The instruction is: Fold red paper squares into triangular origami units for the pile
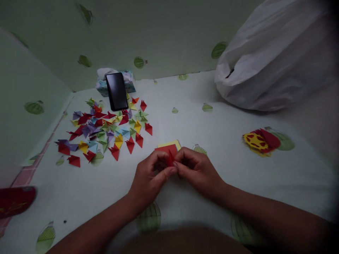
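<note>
My left hand (150, 176) and my right hand (197, 169) meet at the middle of the white patterned sheet, fingers pinched together on a small red folded paper piece (171, 159). Just behind the hands lies a small stack of square papers (169, 146), red on top with yellow showing beneath. To the left spreads a pile of several folded paper pieces (106, 130) in red, purple, yellow, green and blue.
A black phone (117, 91) leans against a tissue box (127, 82) at the back. A large white plastic bag (275, 56) fills the back right. A red and yellow object (261, 141) lies at right. A red thing (16, 201) sits at the left edge.
</note>
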Demonstrator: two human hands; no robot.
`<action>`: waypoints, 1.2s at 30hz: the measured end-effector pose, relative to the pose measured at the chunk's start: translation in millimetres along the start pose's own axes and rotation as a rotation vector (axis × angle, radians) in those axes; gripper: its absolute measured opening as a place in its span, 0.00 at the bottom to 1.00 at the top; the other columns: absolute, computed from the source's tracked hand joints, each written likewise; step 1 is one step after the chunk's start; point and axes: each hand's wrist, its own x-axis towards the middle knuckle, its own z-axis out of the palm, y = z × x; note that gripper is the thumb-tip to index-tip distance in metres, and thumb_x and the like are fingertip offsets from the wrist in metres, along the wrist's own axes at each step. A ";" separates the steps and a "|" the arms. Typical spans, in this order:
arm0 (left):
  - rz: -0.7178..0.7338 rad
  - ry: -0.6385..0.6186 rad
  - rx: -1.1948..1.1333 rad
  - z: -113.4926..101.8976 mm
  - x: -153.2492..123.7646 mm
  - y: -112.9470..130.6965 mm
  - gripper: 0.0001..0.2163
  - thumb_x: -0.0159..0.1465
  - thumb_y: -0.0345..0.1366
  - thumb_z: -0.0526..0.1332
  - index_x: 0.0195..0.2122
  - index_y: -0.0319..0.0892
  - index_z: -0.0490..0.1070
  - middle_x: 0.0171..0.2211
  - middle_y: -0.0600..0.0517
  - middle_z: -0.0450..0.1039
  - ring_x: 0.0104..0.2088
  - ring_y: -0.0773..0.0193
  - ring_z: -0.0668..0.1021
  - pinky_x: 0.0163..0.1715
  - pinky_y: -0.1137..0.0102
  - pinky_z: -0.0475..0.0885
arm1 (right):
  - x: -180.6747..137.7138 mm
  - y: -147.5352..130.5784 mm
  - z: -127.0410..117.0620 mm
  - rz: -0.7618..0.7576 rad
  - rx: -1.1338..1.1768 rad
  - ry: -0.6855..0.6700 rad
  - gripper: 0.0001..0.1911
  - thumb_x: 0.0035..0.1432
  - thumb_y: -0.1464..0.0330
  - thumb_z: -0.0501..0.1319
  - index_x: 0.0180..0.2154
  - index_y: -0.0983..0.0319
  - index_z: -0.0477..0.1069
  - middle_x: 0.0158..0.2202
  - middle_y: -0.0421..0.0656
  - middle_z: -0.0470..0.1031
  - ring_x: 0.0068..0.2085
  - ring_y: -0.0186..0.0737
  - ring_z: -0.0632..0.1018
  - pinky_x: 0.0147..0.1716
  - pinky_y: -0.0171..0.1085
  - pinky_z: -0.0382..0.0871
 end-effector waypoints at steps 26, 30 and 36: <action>0.039 0.099 0.083 1.8 -3.9 5.8 0.02 0.62 0.29 0.63 0.35 0.42 0.72 0.30 0.54 0.74 0.30 0.68 0.76 0.33 0.72 0.73 | -2.4 6.2 1.0 -0.096 0.013 -0.031 0.03 0.59 0.73 0.60 0.34 0.60 0.68 0.29 0.38 0.70 0.30 0.34 0.71 0.29 0.34 0.65; 0.016 0.089 -0.004 1.4 -3.2 6.4 0.02 0.61 0.29 0.63 0.34 0.42 0.72 0.31 0.53 0.74 0.32 0.66 0.76 0.34 0.70 0.73 | -1.7 4.3 1.0 -0.163 0.046 -0.029 0.06 0.59 0.76 0.59 0.34 0.60 0.70 0.29 0.38 0.72 0.30 0.33 0.72 0.29 0.34 0.66; 0.077 0.086 -0.013 -1.7 -2.5 4.5 0.05 0.62 0.27 0.60 0.32 0.43 0.73 0.32 0.52 0.72 0.33 0.65 0.74 0.34 0.70 0.70 | -0.3 4.0 -1.1 -0.214 0.036 -0.023 0.09 0.58 0.78 0.58 0.32 0.59 0.70 0.28 0.38 0.71 0.30 0.34 0.72 0.30 0.36 0.66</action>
